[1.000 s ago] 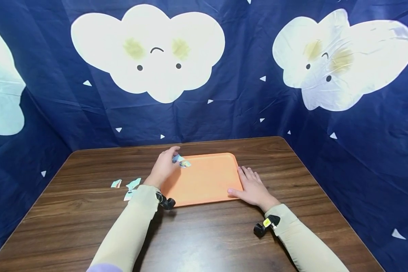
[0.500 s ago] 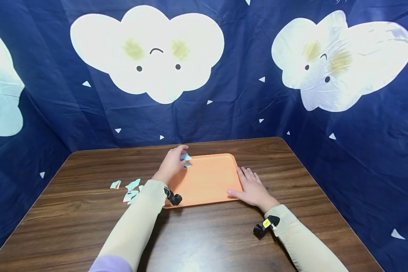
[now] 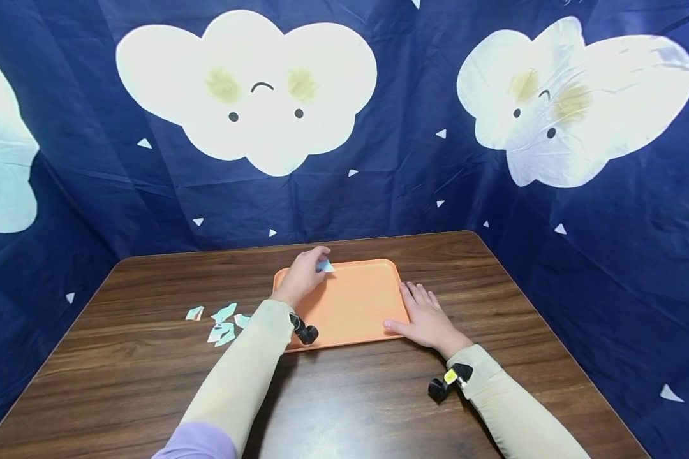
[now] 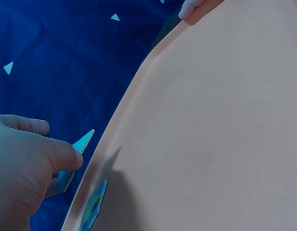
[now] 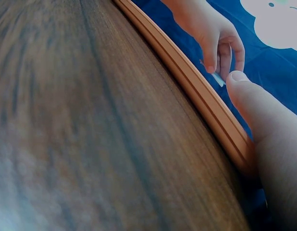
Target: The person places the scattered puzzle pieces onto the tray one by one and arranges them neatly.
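My left hand [image 3: 304, 277] is above the far left part of an orange tray [image 3: 356, 306], pinching a small, irregular light-blue piece of card [image 3: 325, 266] between thumb and fingers. In the left wrist view the pinched piece stands on edge, its pointed tip sticking out past the thumb. A second patterned piece [image 4: 94, 207] lies inside the tray against its rim; the left hand hides it in the head view. My right hand [image 3: 427, 319] rests at the tray's right edge, fingers extended along the outside and thumb on the near rim.
Several pale blue-green card pieces [image 3: 222, 331] lie in a loose group on the wooden table [image 3: 138, 370], left of the tray. One piece [image 3: 194, 313] sits slightly apart, further left. A dark blue curtain [image 3: 321, 204] with clouds hangs behind the table.
My left hand has moved right over the tray, carrying one piece. Another piece visible below its fingers earlier is now in the tray. The right hand stays at the tray edge.
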The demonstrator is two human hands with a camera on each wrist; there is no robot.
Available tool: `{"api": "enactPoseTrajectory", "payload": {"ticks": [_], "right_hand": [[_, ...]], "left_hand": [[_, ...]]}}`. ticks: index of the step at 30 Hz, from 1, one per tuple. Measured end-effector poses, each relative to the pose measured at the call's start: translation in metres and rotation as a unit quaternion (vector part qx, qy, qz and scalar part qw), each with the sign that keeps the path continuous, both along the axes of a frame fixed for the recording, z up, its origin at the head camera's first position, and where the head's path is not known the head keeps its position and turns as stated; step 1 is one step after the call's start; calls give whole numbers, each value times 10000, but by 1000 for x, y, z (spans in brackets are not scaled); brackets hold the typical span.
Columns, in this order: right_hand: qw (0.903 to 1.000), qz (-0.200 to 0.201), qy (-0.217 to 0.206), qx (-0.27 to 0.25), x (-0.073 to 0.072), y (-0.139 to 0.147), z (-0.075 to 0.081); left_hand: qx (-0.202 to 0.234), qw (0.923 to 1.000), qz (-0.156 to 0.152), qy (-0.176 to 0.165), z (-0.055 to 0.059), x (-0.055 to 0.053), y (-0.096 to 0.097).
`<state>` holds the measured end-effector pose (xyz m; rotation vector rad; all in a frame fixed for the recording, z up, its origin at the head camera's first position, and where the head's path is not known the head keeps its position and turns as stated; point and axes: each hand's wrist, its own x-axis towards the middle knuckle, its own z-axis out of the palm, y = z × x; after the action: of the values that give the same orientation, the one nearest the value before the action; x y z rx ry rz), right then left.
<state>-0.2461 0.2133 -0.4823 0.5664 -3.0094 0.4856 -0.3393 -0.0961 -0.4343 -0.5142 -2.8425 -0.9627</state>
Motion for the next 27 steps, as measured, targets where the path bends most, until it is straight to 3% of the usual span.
{"api": "enactPoseTrajectory", "payload": {"ticks": [6,16,27], "right_hand": [[10000,-30,-18,50,-1,2,0],[10000,-7,3,2,0,-1,0],[10000,-32,-32,19,-1,1,-1]], "left_hand": [[20,9999,-77,129,-2,-3,10],[-37,9997,-168,-186,-9,-5,20],[-170,9993,-163,-291,-13,-3,27]]}}
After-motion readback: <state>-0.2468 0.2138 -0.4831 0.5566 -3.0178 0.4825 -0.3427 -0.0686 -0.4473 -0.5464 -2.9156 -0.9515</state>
